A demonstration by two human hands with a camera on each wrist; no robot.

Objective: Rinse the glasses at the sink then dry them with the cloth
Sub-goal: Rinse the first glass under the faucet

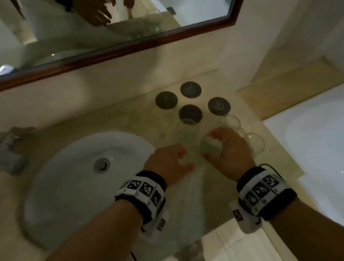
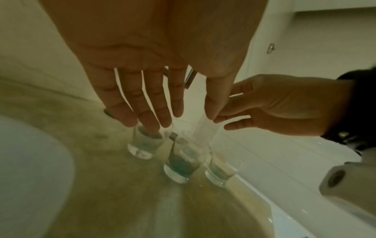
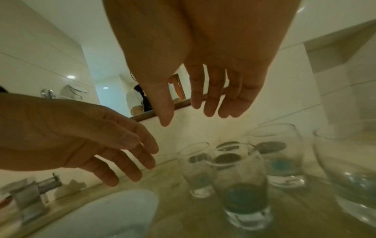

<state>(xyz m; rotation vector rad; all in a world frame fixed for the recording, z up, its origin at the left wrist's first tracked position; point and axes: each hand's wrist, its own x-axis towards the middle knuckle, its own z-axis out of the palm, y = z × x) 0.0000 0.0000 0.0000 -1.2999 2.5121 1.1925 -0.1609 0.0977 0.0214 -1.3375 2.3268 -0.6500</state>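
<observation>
Several clear glasses stand upright on the beige counter (image 1: 205, 89) to the right of the white sink (image 1: 46, 179). The nearest glass (image 3: 240, 185) is under my right hand (image 1: 220, 143), which hovers above its rim with the fingers spread and nothing in them. A wide round glass (image 1: 255, 144) stands just right of that hand. My left hand (image 1: 177, 156) is beside it, nearer the sink, with its fingers (image 2: 150, 112) straight over the glasses (image 2: 181, 165) and empty. A blurred pale patch (image 1: 185, 205) on the counter's front edge may be the cloth.
Several dark round coasters (image 1: 166, 100) lie behind the glasses near the wall. The tap (image 1: 1, 157) stands at the sink's far left. A white bathtub (image 1: 338, 149) borders the counter on the right. A mirror (image 1: 103, 17) hangs above. A paper roll (image 2: 335, 178) is at the tub side.
</observation>
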